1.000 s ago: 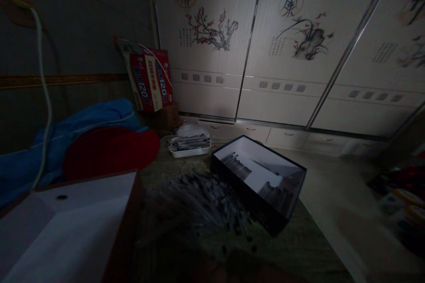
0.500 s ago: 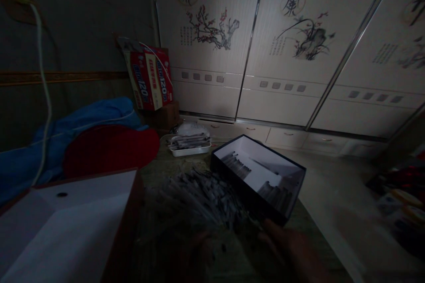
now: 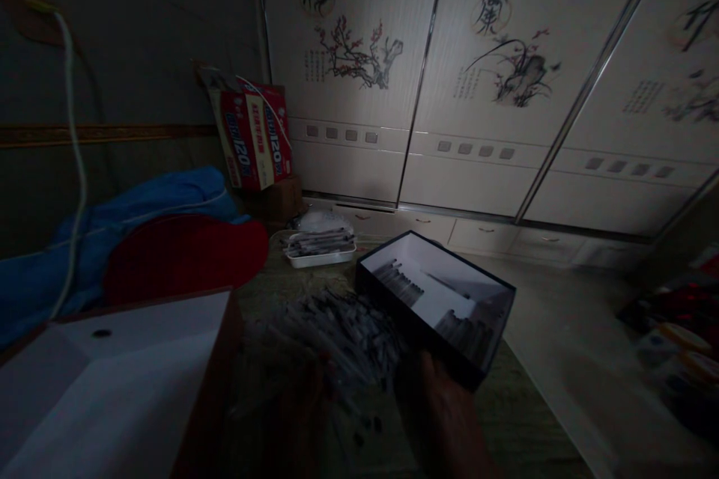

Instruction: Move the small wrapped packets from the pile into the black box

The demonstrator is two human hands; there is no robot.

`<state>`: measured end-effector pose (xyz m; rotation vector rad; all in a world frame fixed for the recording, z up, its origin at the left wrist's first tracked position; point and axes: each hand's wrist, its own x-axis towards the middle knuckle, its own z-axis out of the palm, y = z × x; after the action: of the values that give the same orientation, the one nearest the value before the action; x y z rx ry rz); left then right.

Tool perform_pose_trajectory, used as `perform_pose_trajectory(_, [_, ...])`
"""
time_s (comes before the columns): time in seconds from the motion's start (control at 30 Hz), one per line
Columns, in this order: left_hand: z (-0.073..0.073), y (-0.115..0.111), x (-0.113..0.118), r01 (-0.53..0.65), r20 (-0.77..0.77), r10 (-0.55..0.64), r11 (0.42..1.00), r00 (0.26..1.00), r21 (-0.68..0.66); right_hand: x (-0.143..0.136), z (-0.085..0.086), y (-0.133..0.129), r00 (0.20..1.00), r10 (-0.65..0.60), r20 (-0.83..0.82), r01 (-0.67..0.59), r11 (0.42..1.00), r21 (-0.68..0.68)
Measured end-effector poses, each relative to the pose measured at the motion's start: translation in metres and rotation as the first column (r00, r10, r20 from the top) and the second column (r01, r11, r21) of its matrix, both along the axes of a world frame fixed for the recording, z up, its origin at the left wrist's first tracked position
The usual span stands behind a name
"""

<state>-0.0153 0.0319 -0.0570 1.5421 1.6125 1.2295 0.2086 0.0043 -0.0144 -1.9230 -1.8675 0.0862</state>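
Pile [image 3: 337,329] hemmed btw white box [image 3: 112,374] & dark box [image 3: 416,329]; front open.

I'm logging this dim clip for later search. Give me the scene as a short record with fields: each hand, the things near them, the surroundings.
left hand: at the near edge of the pile of pens; grip too dark to tell
right hand: just below the black box, by the pile
black box: open, white inside, pens in rows
white tray: behind the pile, holds more pens
left side: white box, red disc, blue cloth
background: painted cupboard doors
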Motion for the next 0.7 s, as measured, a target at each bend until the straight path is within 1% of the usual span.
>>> perform_pose_trajectory(0.07, [-0.002, 0.000, -0.004, 0.007, -0.046, -0.007, 1.000, 0.999, 0.014, -0.009, -0.001, -0.005, 0.973, 0.059, -0.222, -0.067, 0.997, -0.026])
perform_pose_trajectory(0.13, [-0.004, 0.002, -0.006, 0.035, -0.105, -0.030, 0.998, 0.994, 0.051, -0.020, -0.007, -0.010, 0.899, 0.084, -0.430, -0.121, 0.991, -0.059])
perform_pose_trajectory(0.17, [-0.005, 0.004, -0.006, 0.033, -0.130, -0.024, 0.997, 0.991, 0.070, -0.026, -0.012, -0.012, 0.858, 0.080, -0.508, -0.140, 0.987, -0.081])
perform_pose_trajectory(0.23, [-0.011, 0.008, -0.007, 0.010, -0.165, 0.005, 0.996, 0.986, 0.094, -0.038, -0.023, -0.013, 0.782, 0.067, -0.620, -0.187, 0.973, -0.132])
perform_pose_trajectory(0.3, [-0.017, 0.010, -0.010, -0.013, -0.178, 0.028, 0.996, 0.984, 0.084, -0.047, -0.033, -0.011, 0.713, 0.064, -0.698, -0.250, 0.954, -0.167])
perform_pose_trajectory(0.37, [-0.020, 0.010, -0.012, -0.019, -0.183, 0.031, 0.997, 0.983, 0.069, -0.052, -0.038, -0.007, 0.649, 0.055, -0.758, -0.272, 0.948, -0.164])
perform_pose_trajectory(0.4, [-0.019, 0.010, -0.013, -0.014, -0.166, 0.022, 0.998, 0.986, 0.054, -0.053, -0.040, -0.005, 0.620, 0.048, -0.783, -0.274, 0.948, -0.159])
perform_pose_trajectory(0.47, [-0.012, 0.009, -0.010, -0.030, -0.063, 0.031, 0.999, 0.998, 0.015, -0.053, -0.040, -0.002, 0.564, 0.040, -0.825, -0.284, 0.947, -0.148])
perform_pose_trajectory(0.53, [0.002, 0.008, -0.003, -0.053, 0.081, 0.055, 0.998, 0.995, -0.038, -0.050, -0.040, -0.001, 0.522, 0.044, -0.852, -0.301, 0.944, -0.136])
perform_pose_trajectory(0.63, [0.026, 0.006, 0.007, -0.107, 0.206, 0.122, 0.991, 0.971, -0.083, -0.046, -0.039, -0.001, 0.505, 0.037, -0.862, -0.260, 0.959, -0.111])
perform_pose_trajectory(0.7, [0.041, 0.004, 0.012, -0.138, 0.268, 0.160, 0.985, 0.950, -0.100, -0.043, -0.037, -0.001, 0.507, 0.053, -0.860, -0.269, 0.958, -0.100])
